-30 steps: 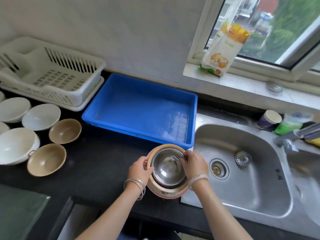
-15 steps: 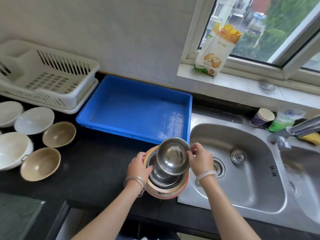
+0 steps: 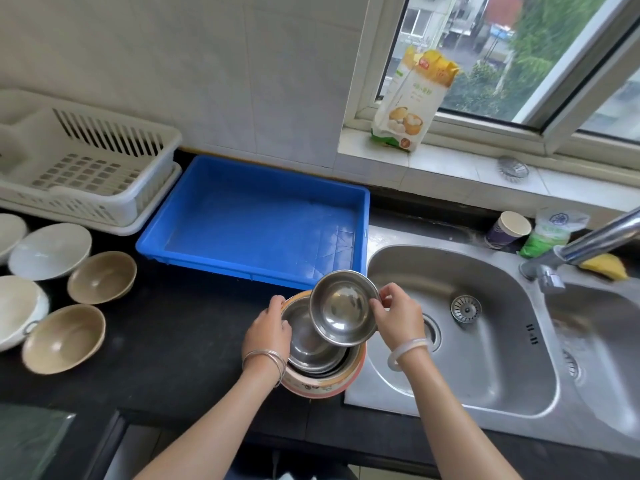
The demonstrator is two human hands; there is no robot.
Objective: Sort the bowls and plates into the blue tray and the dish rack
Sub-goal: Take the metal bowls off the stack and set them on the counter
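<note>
Right hand [image 3: 398, 318] pinches the rim of one small steel bowl [image 3: 343, 308] between thumb and fingers, holding it tilted and raised above a stack of nested bowls [image 3: 313, 348] that sits on the black desk [image 3: 180, 334] at the edge of the sink [image 3: 450, 327]. Left hand [image 3: 268, 332] grips the stack's near-left rim, fingers curled over its edge; the stack shows at least two more steel bowls inside one orange-rimmed patterned bowl, though the exact number nested there cannot be told. One blue tray [image 3: 256, 223] lies just beyond the stack, and one white dish rack [image 3: 86, 168] stands just to the left of the tray against the wall. On the desk at the far left lie two tan bowls [image 3: 100, 277], one nearer the tray and one closer to the desk's front edge, and beside them four white dishes [image 3: 48, 251], two of them cut off by the frame edge. Thin metal bangles circle the left wrist and one pale bangle circles the right. On the window sill stands one yellow-and-white food bag [image 3: 412, 102] with printed writing too small to read, picturing steamed buns. One paper cup [image 3: 507, 230] stands behind the sink beside one green-and-white packet [image 3: 550, 233], whose label is illegible.
</note>
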